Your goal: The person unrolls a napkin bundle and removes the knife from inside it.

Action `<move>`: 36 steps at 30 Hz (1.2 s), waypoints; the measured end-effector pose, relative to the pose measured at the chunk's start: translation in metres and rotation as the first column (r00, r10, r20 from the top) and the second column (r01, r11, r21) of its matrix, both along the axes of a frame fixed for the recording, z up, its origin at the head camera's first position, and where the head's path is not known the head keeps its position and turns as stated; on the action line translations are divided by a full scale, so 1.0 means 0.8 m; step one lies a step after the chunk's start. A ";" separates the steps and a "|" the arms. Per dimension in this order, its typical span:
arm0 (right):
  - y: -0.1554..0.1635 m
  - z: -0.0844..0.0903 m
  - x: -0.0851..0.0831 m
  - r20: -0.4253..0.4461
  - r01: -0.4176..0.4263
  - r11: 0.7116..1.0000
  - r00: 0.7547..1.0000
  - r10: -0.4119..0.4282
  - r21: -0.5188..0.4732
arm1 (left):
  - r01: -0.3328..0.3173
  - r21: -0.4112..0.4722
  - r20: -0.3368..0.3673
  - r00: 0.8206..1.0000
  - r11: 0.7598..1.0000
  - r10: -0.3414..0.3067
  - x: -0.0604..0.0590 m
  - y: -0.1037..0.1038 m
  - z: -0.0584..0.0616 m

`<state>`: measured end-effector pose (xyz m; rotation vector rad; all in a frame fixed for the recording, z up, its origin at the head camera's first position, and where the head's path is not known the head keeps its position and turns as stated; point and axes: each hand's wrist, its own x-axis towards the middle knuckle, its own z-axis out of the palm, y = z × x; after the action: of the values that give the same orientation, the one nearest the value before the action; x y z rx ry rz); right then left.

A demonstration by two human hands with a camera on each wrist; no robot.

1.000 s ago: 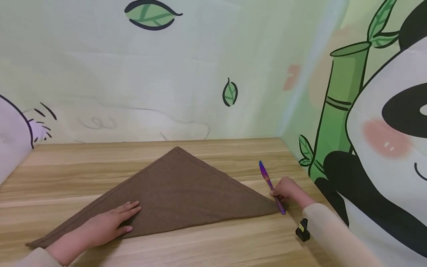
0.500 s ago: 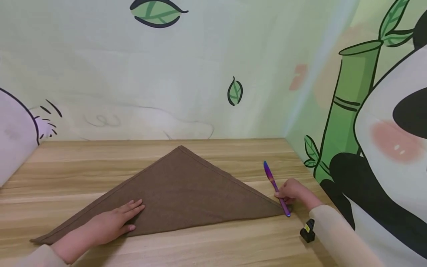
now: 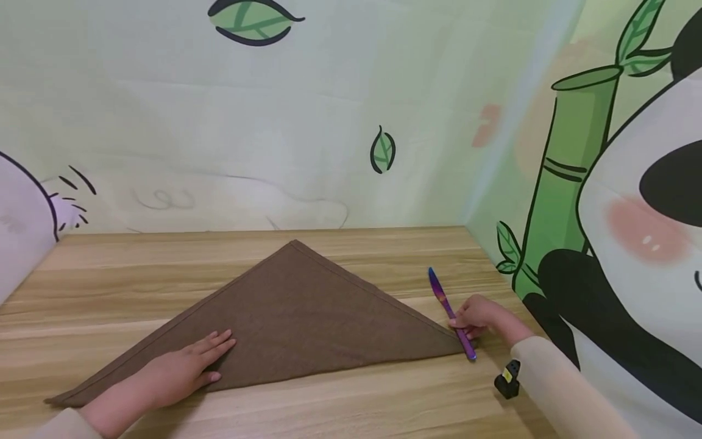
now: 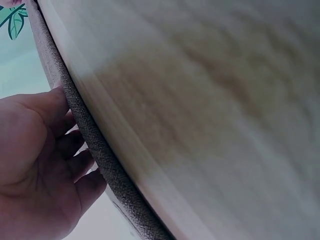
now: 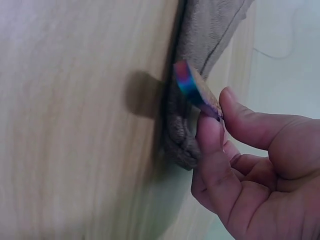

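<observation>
A brown cloth [image 3: 307, 317], folded into a triangle, lies on the wooden table with its peak pointing away from me. My left hand [image 3: 181, 369] rests on the cloth's left part, fingers extended. In the left wrist view that hand [image 4: 40, 155] lies along the cloth's edge [image 4: 95, 135]. At the right corner, my right hand [image 3: 476, 314] pinches a purple-blue table knife [image 3: 441, 296] by its handle, blade pointing away. The right wrist view shows the thumb and index finger on the shiny handle [image 5: 190, 87], just above the cloth's corner [image 5: 180, 145].
A small black object with a yellow mark [image 3: 507, 379] is by the right sleeve. The wooden table [image 3: 329, 408] ends at a pale green backdrop wall [image 3: 247, 122] at the back. A panda and bamboo picture [image 3: 581, 152] covers the right side.
The knife and the right hand have come slightly towards me over the cloth's right corner. The left hand and cloth stay put, and the head view has shifted a little.
</observation>
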<state>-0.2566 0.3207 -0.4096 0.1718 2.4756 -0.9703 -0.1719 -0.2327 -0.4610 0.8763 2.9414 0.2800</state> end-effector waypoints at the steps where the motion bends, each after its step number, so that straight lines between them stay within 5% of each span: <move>1: -0.001 0.001 0.000 0.002 0.004 1.000 1.000 -0.004 0.001 | -0.003 0.000 0.000 1.000 1.000 0.003 0.000 0.000 0.000; 11: -0.003 0.030 -0.001 -0.009 -0.091 0.996 0.996 0.091 0.018 | -0.005 0.002 0.011 1.000 1.000 0.005 0.002 -0.001 -0.001; 25: -0.018 0.113 -0.036 0.040 -0.088 0.996 0.995 0.089 -0.026 | -0.003 0.011 0.031 1.000 1.000 0.003 0.003 -0.005 -0.004; 36: -0.044 0.126 -0.082 0.001 -0.050 0.997 0.999 0.050 -0.054 | 0.004 0.016 0.045 0.999 1.000 -0.005 -0.001 -0.005 -0.003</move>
<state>-0.3224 0.2857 -0.3086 0.0925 2.4364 -1.0144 -0.1729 -0.2369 -0.4634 0.8664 2.8999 0.3194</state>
